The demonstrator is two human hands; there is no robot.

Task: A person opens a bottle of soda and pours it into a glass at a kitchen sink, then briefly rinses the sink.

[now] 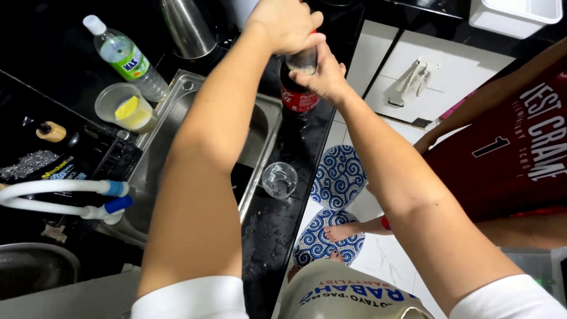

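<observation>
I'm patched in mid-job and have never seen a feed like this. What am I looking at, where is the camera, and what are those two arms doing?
There is one picture, from a camera worn on a person's head, looking straight down. The two bare arms are that person's own.

The left hand sits on top of a dark cola bottle, over its cap. The right hand wraps the bottle just below the neck. The bottle stands on a wet black counter beside a steel sink.

Closer on the counter stands an empty clear drinking glass. Left of the sink are a plastic cup with something yellow in it and a clear bottle with a green label. A white hose with blue fittings lies at the left.

At the right stands a second person in a red jersey; their foot rests on a blue patterned mat.
</observation>
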